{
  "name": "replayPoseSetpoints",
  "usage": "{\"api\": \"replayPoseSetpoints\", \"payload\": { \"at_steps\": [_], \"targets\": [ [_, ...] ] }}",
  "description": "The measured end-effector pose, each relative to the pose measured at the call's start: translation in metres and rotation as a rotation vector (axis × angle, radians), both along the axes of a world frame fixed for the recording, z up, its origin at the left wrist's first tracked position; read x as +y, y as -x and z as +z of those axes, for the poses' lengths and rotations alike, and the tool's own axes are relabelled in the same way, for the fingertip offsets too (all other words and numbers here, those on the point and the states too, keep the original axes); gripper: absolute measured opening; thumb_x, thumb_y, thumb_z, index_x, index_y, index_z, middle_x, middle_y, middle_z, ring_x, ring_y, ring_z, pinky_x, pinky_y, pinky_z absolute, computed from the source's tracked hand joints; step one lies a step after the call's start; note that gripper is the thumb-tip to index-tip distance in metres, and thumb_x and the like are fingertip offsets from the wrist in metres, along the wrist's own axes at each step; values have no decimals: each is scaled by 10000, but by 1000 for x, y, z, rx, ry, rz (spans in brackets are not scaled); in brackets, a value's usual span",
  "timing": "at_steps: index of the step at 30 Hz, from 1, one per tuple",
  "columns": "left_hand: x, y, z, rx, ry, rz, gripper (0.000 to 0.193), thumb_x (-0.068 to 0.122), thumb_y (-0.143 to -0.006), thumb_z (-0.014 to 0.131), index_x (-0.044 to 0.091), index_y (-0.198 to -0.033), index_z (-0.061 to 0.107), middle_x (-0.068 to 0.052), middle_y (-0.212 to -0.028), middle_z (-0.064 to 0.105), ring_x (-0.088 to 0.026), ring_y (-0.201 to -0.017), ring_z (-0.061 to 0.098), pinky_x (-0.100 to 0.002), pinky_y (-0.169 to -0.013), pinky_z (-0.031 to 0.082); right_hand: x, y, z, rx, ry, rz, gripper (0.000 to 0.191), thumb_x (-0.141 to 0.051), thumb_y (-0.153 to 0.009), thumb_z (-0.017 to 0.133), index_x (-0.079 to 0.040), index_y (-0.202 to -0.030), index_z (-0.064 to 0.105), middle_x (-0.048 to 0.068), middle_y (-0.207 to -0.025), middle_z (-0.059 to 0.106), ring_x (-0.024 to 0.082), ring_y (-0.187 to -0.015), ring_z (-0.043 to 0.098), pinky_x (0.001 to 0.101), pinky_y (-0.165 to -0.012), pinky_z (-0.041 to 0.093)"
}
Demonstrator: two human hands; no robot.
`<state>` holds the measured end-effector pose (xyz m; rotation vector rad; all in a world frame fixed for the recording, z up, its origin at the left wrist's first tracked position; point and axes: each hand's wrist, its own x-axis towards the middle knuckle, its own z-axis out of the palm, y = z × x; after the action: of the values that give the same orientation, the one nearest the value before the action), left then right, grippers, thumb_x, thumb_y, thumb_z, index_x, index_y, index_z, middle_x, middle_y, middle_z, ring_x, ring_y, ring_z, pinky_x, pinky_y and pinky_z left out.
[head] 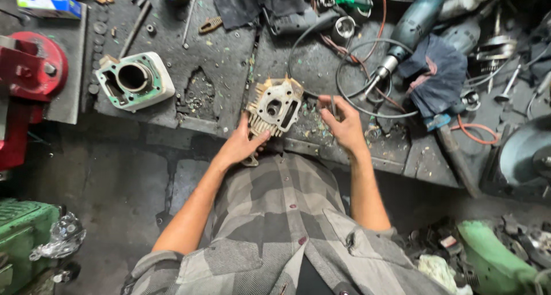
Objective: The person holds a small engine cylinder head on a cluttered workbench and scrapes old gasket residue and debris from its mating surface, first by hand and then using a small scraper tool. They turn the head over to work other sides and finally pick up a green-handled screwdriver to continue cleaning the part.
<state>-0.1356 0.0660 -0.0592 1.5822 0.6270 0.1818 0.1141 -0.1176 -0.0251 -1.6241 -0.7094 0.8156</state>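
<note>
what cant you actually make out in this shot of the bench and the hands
Head view only:
- Underside of the finned engine part: faces the bench; its near edge is covered by the left hand.
- The thin tool in the right hand: mostly hidden by the fingers, too small to identify.
- The red machine: cut off by the left edge.
- Small bits by the dark rag: tangled under cables, too small to tell apart.

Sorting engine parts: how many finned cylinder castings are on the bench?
2. One white cylinder lies at the bench's left. One tan cylinder head is mid-bench, held by the left hand. The clutter at right may hide more.
</note>
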Motion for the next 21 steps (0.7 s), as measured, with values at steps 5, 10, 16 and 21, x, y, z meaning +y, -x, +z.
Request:
{"api": "replayPoseSetpoints", "payload": {
  "at_steps": [5,10,16,21],
  "targets": [
    [5,-9,32,172,238,103,736,421,-958,629,167,-1581,330,-105,-867,745,-109,-609,658,-279,-529,548,6,17,3,-23,214,7,337,-105,-1017,617,-84,-1347,685,20,-1040,698,124,-707,501,266,-640,417],
    [36,0,90,424,-371,75,718,576,-963,632,117,-1483,446,-203,-884,769,-340,-751,720,-478,-666,564,25,28,13,-351,-49,218,340,-108,-1024,650,-22,-1353,663,130,-1086,676,191,-999,622,309,-862,495],
    [48,-6,123,752,-750,33,770,633,-948,548,185,-1563,426,-262,-794,727,-461,-774,716,-575,-713,550,61,49,19,-337,212,257,379,-226,-1022,617,-61,-1363,624,159,-909,729,247,-817,709,365,-755,534],
    [55,-18,117,750,-838,19,771,652,-934,569,179,-1534,468,-242,-767,716,-448,-744,716,-568,-664,551,92,52,30,-450,333,385,290,-319,-1046,585,-56,-1089,698,115,-758,741,334,-760,727,442,-701,536]
  ]
}}
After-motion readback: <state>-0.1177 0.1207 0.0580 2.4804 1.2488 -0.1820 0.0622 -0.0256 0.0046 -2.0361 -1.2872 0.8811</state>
